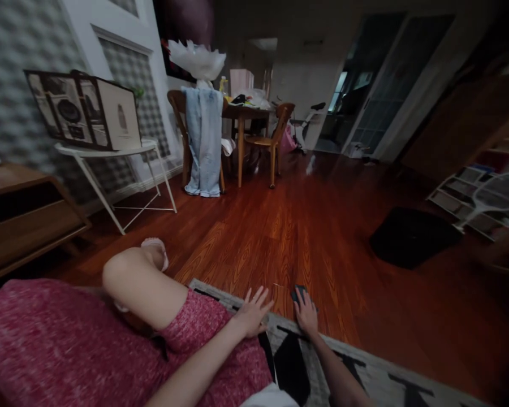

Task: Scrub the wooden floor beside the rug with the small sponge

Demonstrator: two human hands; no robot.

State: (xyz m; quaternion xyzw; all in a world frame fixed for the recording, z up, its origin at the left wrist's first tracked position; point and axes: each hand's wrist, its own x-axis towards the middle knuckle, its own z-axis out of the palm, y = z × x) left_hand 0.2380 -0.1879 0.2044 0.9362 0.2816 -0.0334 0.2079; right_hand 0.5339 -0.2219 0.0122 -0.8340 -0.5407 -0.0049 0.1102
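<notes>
From here I see the right hand [306, 314] over a dark object [298, 293] on the glossy wood-grain floor [250, 251], gripping or not I can't tell; its direction and long axis stay hidden. The left hand [253, 314] spreads open near the grey-and-black rug [375, 370]

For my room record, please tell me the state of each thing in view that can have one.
Left hand: open, fingers spread.
Right hand: on dark flat object, grip unclear.
Wooden chairs: upright.
Blue jeans: draped over one chair.
Printed carton: standing on white side table.
Sliding glass door: apparently partly open.
Racket: tilted.
</notes>
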